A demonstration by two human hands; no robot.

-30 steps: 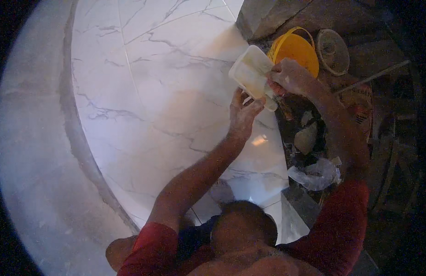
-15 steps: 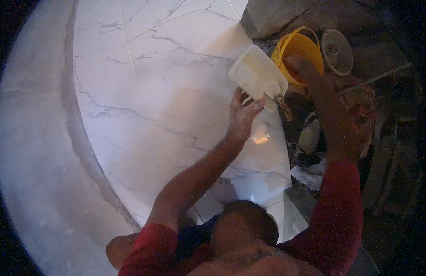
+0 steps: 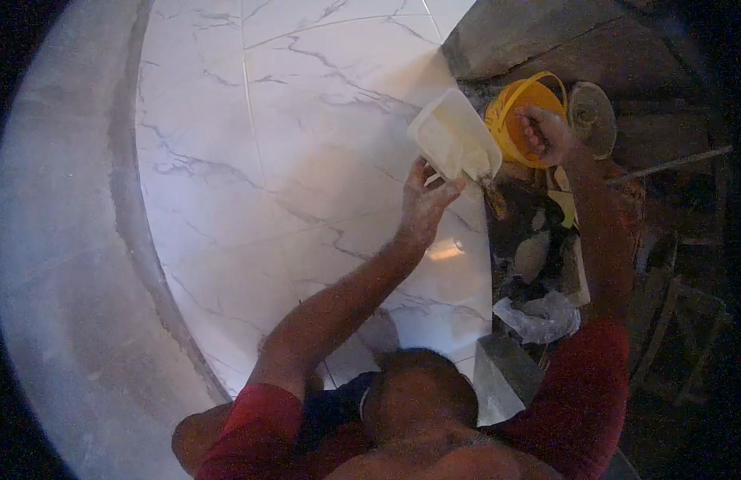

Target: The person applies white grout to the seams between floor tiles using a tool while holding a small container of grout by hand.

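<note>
My left hand (image 3: 426, 204) grips the near edge of a white rectangular plastic tub (image 3: 432, 118), thumb on one side and fingers round the other. The tub tilts over the tiles, with pale material inside. A tool with a pale blade or head and a dark, rough end (image 3: 494, 196) sticks out at its near right corner. Over the mouth of a yellow bucket (image 3: 498, 120), to the right of the tub, my right hand (image 3: 546, 134) is closed with its fingers curled in. What it holds, if anything, is hidden.
White marble-patterned tiles (image 3: 306, 144) spread under my left arm, bordered by a grey cement band (image 3: 74, 216) on the left. A round translucent lid (image 3: 592, 120) lies beyond the bucket. Nearer are a pale rounded lump (image 3: 532, 256), crumpled clear plastic (image 3: 538, 316) and a thin rod (image 3: 674, 163).
My right hand has come up from inside the yellow bucket to its mouth, and its fingers now show curled closed. The left hand keeps its grip on the tub. The view has shifted slightly.
</note>
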